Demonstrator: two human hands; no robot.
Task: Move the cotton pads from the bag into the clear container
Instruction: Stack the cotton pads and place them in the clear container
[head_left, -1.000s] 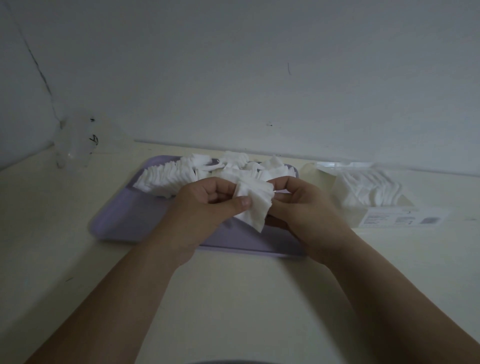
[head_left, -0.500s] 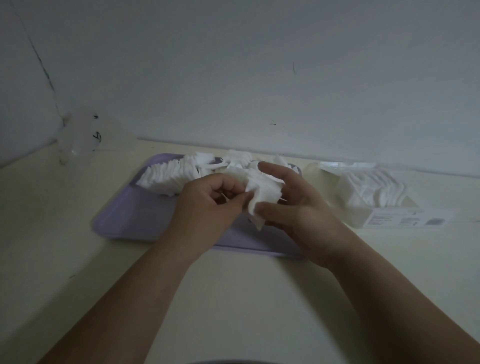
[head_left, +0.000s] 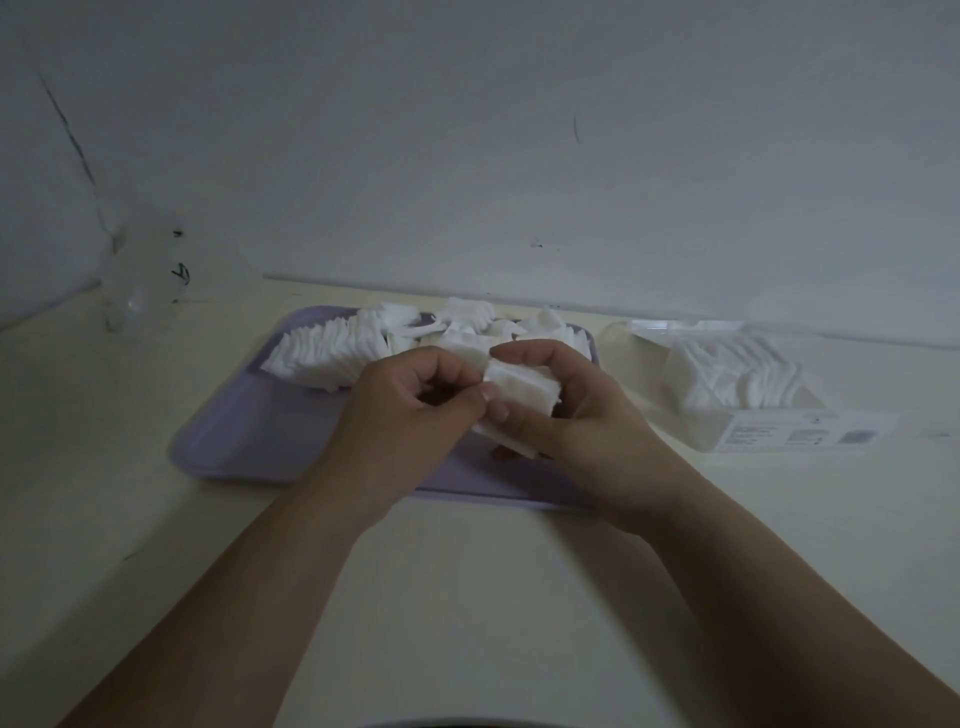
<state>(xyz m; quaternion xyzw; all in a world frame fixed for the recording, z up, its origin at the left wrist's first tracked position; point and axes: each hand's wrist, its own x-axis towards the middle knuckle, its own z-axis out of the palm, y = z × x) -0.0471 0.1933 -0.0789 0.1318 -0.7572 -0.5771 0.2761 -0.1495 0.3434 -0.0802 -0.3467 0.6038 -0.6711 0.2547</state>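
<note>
While hovering over the lilac tray (head_left: 234, 447), pinches a cotton pad stack (head_left: 524, 392) between curled fingers of left hand (head_left: 410, 415) and right hand (head_left: 592, 421), hiding its underside. Shows more pads (head_left: 737, 382) dimly inside the clear container (head_left: 693, 434).

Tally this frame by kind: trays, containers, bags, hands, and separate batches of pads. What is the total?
Tray: 1
Container: 1
Bag: 1
Hands: 2, left hand and right hand
Pad batches: 3, tray pile, held stack, container stack
Total: 8
</note>
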